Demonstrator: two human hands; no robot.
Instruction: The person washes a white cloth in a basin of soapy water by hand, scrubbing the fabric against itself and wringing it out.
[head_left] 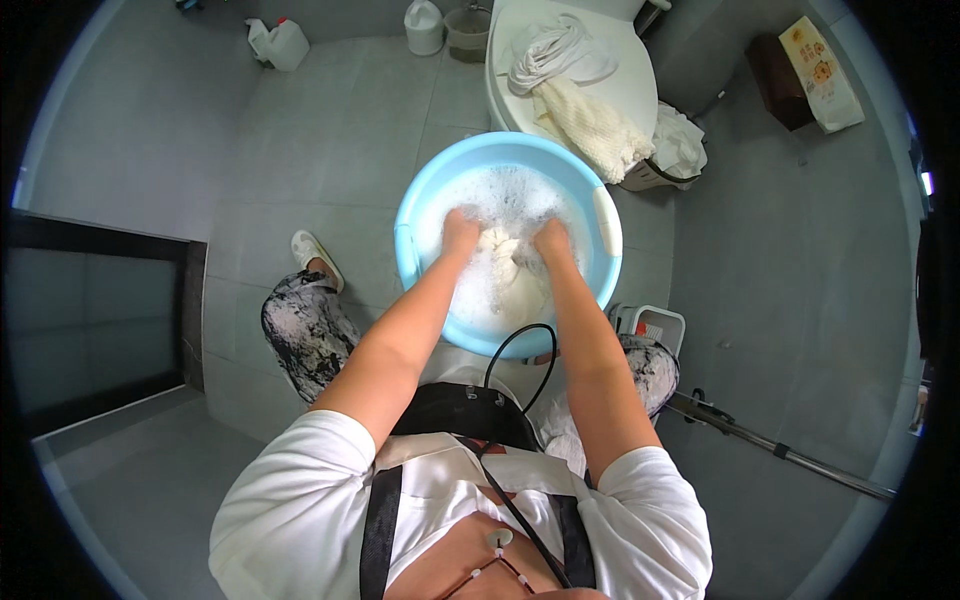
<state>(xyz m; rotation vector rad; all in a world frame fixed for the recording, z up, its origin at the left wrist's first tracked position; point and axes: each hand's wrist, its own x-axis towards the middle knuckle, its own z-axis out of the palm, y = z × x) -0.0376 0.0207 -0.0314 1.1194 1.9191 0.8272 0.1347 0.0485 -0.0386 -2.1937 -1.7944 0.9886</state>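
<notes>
A round light-blue basin (408, 215) full of foamy water stands in front of me between my knees. Cream-coloured wet cloth (522, 292) lies bunched in it, partly sunk under the suds. My left hand (460, 230) dips into the foam at the cloth's left side, and my right hand (551, 238) does the same at its right. Foam and water cover the fingers of both hands, so their grip on the cloth is hidden.
Beyond the basin, a white toilet lid (500, 28) bears a white cloth (560, 52) and a cream knitted cloth (595, 125). A lined waste bin (678, 145) sits beside it. White jugs (285, 45) stand at the back; a metal pole (780, 447) lies right.
</notes>
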